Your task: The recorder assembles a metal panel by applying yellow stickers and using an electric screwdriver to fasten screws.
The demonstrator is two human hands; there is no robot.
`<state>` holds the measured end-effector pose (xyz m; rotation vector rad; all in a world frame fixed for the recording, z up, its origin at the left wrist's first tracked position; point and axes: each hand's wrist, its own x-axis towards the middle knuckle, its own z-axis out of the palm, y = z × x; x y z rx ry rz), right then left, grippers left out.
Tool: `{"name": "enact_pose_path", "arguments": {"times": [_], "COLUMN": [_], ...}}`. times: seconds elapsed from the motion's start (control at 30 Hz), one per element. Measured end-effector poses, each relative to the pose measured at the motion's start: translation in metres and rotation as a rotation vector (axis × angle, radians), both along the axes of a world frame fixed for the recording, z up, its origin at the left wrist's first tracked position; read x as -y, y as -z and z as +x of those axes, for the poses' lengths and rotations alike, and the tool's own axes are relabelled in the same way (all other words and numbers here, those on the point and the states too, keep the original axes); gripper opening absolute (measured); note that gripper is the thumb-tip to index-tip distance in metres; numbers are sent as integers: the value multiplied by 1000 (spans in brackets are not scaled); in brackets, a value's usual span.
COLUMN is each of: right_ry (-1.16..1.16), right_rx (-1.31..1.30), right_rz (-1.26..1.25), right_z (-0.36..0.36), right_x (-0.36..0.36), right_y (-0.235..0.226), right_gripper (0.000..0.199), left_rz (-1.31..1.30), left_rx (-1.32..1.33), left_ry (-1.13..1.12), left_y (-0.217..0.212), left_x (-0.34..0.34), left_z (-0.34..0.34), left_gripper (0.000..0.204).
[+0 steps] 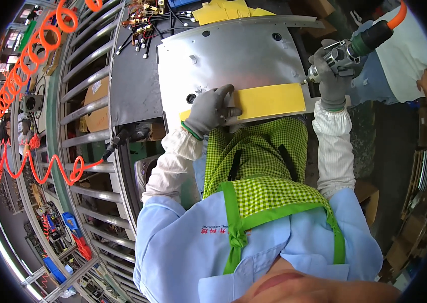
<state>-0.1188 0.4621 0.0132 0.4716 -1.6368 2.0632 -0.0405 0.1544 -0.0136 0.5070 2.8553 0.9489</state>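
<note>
A bare metal panel, slightly curved and with round holes and small raised tabs, lies in front of me. Along its near edge runs a long yellow strip. My left hand, in a grey glove, has its fingers curled on the strip, pinching it near the left. In my gloved right hand is a metal air-powered hand tool with a dark green and black rear end. Its narrow tip points left, at the strip's right end; whether it touches cannot be told.
Black cables with white connectors and yellow sheets lie beyond the panel. A roller conveyor runs along the left, beside coiled orange air hoses. A black-handled tool hangs there. Another person stands close at right.
</note>
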Motion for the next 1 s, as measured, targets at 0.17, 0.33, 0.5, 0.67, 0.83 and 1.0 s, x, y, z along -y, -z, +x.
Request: {"name": "enact_pose_path", "arguments": {"times": [0.17, 0.33, 0.5, 0.67, 0.83, 1.0], "right_ry": [5, -5, -127, -61, 86, 55], "right_rx": [-14, -53, 71, 14, 17, -73], "right_rz": [33, 126, -149, -4, 166, 174], "right_z": [6, 8, 5, 5, 9, 8], "right_x": [8, 10, 7, 8, 14, 14], "right_y": [-10, -14, -8, -10, -17, -18], "right_gripper": [41, 42, 45, 41, 38, 37], "left_rz": [-44, -30, -47, -41, -49, -62], "left_rx": [-53, -63, -60, 13, 20, -22], "left_ry": [-37, -46, -40, -48, -56, -52], "left_y": [7, 6, 5, 0, 2, 6], "left_x": [-4, -5, -5, -5, -5, -5], "left_z": [5, 9, 9, 7, 7, 10], "left_gripper": [55, 54, 53, 52, 53, 53]}}
